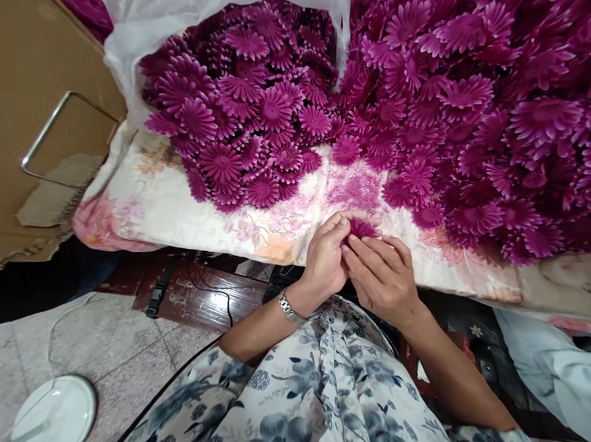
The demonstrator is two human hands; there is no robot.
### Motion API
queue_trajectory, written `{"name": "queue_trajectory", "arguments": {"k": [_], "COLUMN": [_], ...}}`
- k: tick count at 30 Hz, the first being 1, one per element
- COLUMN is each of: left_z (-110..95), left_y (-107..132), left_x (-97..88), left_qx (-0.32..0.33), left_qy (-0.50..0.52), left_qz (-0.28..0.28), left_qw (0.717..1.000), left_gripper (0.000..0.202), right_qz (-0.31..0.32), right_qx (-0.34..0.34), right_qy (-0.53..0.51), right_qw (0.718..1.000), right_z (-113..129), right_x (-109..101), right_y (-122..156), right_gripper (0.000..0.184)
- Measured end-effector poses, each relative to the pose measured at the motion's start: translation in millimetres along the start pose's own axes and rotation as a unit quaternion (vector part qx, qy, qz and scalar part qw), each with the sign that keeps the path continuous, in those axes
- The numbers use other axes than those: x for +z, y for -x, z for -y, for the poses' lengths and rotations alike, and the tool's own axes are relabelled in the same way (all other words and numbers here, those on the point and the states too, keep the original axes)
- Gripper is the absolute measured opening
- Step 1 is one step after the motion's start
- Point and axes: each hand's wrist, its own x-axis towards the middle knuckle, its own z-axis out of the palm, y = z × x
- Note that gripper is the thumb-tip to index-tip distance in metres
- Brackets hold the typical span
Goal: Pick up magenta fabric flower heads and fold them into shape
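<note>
My left hand [326, 256] and my right hand [382, 276] meet at the near edge of a table covered with a floral cloth [176, 207]. Both pinch one purple fabric flower [361, 228] between their fingertips. A metal watch sits on my left wrist. Just beyond the hands lies a patch of purple crumbs [352, 188]. A big heap of purple flowers [482, 112] fills the right and back of the table. More of the flowers spill from a clear plastic bag [153, 12] at the back left.
A cardboard box [25, 131] with a metal handle stands at the left. A dark wooden board [195, 295] and cables lie under the table. A white round object [56, 410] sits on the tiled floor. Pale blue cloth [556, 377] shows at the right.
</note>
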Motion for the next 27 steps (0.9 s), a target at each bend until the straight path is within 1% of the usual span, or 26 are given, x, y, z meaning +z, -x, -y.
{"name": "queue_trajectory", "arguments": {"k": [2,3,4,5,6,7,9,10,11,12,13,14,15,16,18,19,20,22,24,27], "left_z": [-1.0,-1.7,-2.4,-3.0,-3.4,-3.6,-3.2,-2.8,-2.4,-2.2,-2.2,-2.5,-3.0,-3.6,-5.0,-5.6,-6.2,-7.8,-10.4,-16.8], "left_y": [0.0,0.3,0.8,1.5,2.4,3.4,5.4,6.3,6.9,7.2,7.1,6.8,6.2,5.3,2.3,0.3,-2.1,-7.5,-12.5,-16.0], "left_x": [-0.4,-0.6,-0.6,-0.5,-0.2,0.3,1.6,2.3,3.1,3.8,4.5,5.3,6.0,6.6,7.3,7.2,6.7,4.9,2.9,1.9], "left_qx": [0.002,0.005,0.013,0.026,0.045,0.064,0.077,0.074,0.072,0.069,0.063,0.050,0.025,-0.008,-0.061,-0.064,-0.053,-0.005,0.034,0.063], "left_qy": [0.006,0.005,0.001,-0.006,-0.013,-0.017,-0.014,-0.010,-0.005,0.000,0.006,0.016,0.028,0.038,0.047,0.044,0.039,0.035,0.039,0.042], "left_qz": [-0.007,-0.010,-0.010,-0.007,-0.001,0.009,0.042,0.057,0.063,0.060,0.051,0.038,0.025,0.016,-0.001,-0.016,-0.030,-0.044,-0.040,-0.042], "left_qw": [1.000,1.000,1.000,1.000,0.999,0.998,0.996,0.996,0.995,0.996,0.997,0.998,0.999,0.999,0.997,0.997,0.997,0.998,0.998,0.996], "left_gripper": [0.009,0.008,0.008,0.009,0.011,0.014,0.019,0.022,0.024,0.025,0.026,0.025,0.024,0.023,0.025,0.028,0.030,0.037,0.042,0.049], "right_qz": [-0.007,-0.029,-0.059,-0.086,-0.104,-0.105,-0.063,-0.042,-0.037,-0.048,-0.072,-0.102,-0.122,-0.124,-0.091,-0.063,-0.035,0.001,-0.012,-0.084], "right_qx": [-0.007,0.000,0.026,0.072,0.134,0.199,0.305,0.334,0.349,0.356,0.353,0.332,0.293,0.242,0.144,0.107,0.080,0.038,0.012,0.028], "right_qy": [-0.032,-0.060,-0.084,-0.105,-0.128,-0.159,-0.258,-0.309,-0.337,-0.332,-0.292,-0.229,-0.161,-0.101,-0.032,-0.026,-0.031,-0.050,-0.074,-0.104], "right_qw": [0.999,0.998,0.994,0.988,0.977,0.961,0.915,0.890,0.873,0.872,0.886,0.909,0.935,0.957,0.985,0.992,0.996,0.998,0.997,0.991], "right_z": [-0.3,-1.1,-2.2,-3.4,-4.6,-5.7,-7.5,-8.4,-9.5,-10.8,-12.3,-13.6,-14.6,-15.0,-13.1,-10.9,-8.1,-2.5,0.8,-0.8], "right_x": [-0.9,-2.1,-3.7,-5.1,-6.1,-6.2,-3.7,-1.3,1.5,4.4,7.0,9.3,11.3,12.9,14.8,15.0,14.6,12.1,7.7,0.9], "right_y": [-2.4,-3.7,-5.2,-6.9,-8.8,-10.8,-14.6,-16.2,-17.4,-18.4,-19.2,-19.9,-20.6,-21.2,-22.6,-23.3,-23.8,-24.1,-23.5,-21.9], "right_gripper": [0.041,0.041,0.042,0.042,0.041,0.039,0.032,0.027,0.023,0.019,0.016,0.012,0.010,0.008,0.011,0.015,0.020,0.028,0.032,0.035]}}
